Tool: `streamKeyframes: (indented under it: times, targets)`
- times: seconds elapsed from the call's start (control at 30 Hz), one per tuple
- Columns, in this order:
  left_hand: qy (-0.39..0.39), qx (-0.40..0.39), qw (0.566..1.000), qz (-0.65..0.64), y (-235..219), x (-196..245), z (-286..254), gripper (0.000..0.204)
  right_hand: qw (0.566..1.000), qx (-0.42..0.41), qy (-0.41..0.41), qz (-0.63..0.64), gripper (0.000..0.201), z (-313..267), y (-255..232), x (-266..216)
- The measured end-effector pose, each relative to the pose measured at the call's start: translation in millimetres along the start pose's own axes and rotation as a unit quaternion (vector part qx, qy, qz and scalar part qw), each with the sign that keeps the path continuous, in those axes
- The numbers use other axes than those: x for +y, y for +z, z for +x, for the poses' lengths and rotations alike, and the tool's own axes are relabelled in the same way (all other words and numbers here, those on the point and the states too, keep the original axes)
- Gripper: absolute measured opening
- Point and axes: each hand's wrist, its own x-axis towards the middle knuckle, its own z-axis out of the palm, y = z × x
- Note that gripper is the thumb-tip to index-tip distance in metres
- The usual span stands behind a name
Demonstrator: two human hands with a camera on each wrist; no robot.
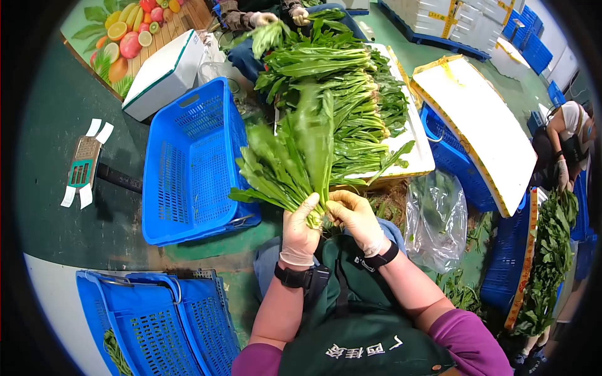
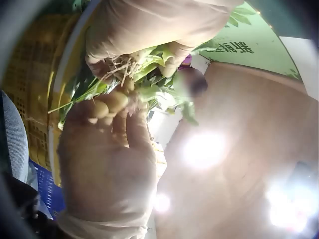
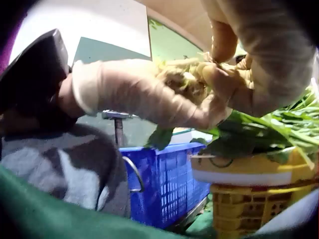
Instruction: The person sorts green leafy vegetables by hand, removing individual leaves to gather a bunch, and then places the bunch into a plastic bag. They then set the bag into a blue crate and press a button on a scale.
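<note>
Head view: a person holds a bunch of greens [image 1: 295,160] in front of the chest, above the lap and just short of the table [image 1: 421,164].
Left hand [image 1: 299,233]: gloved, fingers curled round the root end of the bunch from the left.
Right hand [image 1: 355,216]: gloved, fingers curled onto the same root end from the right, touching the left hand.
Axis: the bunch stands almost upright, roots down in the hands, leaves fanning up and away from the body, tilted a little to the left.
Nearer hand: both sit on the stems; neither is clearly nearer.
Wrist views: roots and pale stems [image 2: 130,67] show pinched between the two gloves [image 3: 187,79].
Pile [image 1: 348,94]: many more greens lie stacked on the table beyond the bunch, stems towards the right.
Crate [image 1: 191,164]: blue, on the floor left of the bunch, nothing seen inside.
Near crates [image 1: 157,319]: blue, lower left; a few greens in one.
Bag [image 1: 436,219]: clear plastic, right of the hands.
</note>
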Motion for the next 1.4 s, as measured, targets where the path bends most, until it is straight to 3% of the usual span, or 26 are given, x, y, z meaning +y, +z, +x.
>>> streamKeyframes:
  times: [0.07, 0.17, 0.27, 0.43, 0.5, 0.6, 0.63, 0.67, 0.7, 0.77, 0.8, 0.97, 1.07, 1.17, 1.4]
  targets:
    - [0.042, 0.016, 0.995, 0.085, -0.4, -0.3, -0.5, 0.033, 0.999, 0.004, -0.029, -0.028, 0.025, 2.0, 0.5, 2.8]
    - [0.037, 0.020, 0.991, 0.124, 4.0, -1.4, -1.7, 0.033, 0.990, 0.034, -0.110, -0.081, 0.030, 10.4, 3.6, 3.6]
    - [0.060, 0.046, 0.988, 0.134, 8.2, -4.1, -0.4, 0.035, 0.994, 0.013, -0.083, -0.074, 0.029, 12.1, 1.5, -4.7]
    - [0.071, 0.063, 0.988, 0.125, -2.0, -11.2, 3.4, 0.032, 0.998, 0.049, -0.016, 0.021, 0.020, 9.5, 2.5, -5.7]
    - [0.073, 0.069, 0.988, 0.119, -8.9, -14.6, 5.1, 0.033, 0.999, 0.039, -0.017, 0.009, 0.018, 12.1, 0.3, -0.9]
    - [0.094, 0.079, 0.987, 0.108, 1.1, -14.7, 3.2, 0.035, 0.993, 0.076, -0.084, -0.012, 0.028, 9.7, 11.3, -0.2]
    - [0.111, 0.084, 0.985, 0.104, 5.6, -15.1, 2.3, 0.036, 0.947, 0.133, -0.211, -0.202, 0.036, 2.1, 19.4, -11.0]
    - [0.112, 0.083, 0.985, 0.104, 5.4, -15.9, 2.2, 0.036, 0.846, 0.182, -0.326, -0.381, 0.045, -2.6, 23.7, -16.6]
    - [0.128, 0.092, 0.978, 0.134, 4.1, -17.0, 2.1, 0.039, 0.829, 0.158, -0.325, -0.427, 0.053, -4.8, 24.2, -15.3]
    - [0.144, 0.100, 0.971, 0.163, 2.8, -18.0, 2.7, 0.042, 0.797, 0.121, -0.309, -0.505, 0.048, -4.2, 28.3, -9.1]
    - [0.156, 0.105, 0.970, 0.156, 2.8, -18.0, 3.1, 0.040, 0.817, 0.113, -0.271, -0.496, 0.041, -7.0, 30.8, -7.9]
    - [0.166, 0.113, 0.969, 0.147, 5.5, -16.4, 2.1, 0.040, 0.829, 0.110, -0.258, -0.484, 0.034, -5.6, 28.7, -10.2]
    - [0.203, 0.081, 0.961, 0.170, 10.4, -17.2, 2.1, 0.046, 0.894, 0.059, -0.195, -0.398, 0.024, 3.6, 17.5, -16.9]
    - [0.219, 0.076, 0.952, 0.199, 11.7, -18.6, 2.1, 0.046, 0.912, 0.048, -0.158, -0.376, 0.023, 5.0, 17.6, -23.5]
    - [0.167, 0.079, 0.972, 0.148, 4.9, -14.4, 3.8, 0.041, 0.904, 0.067, -0.178, -0.382, 0.021, 6.6, 21.1, -17.2]
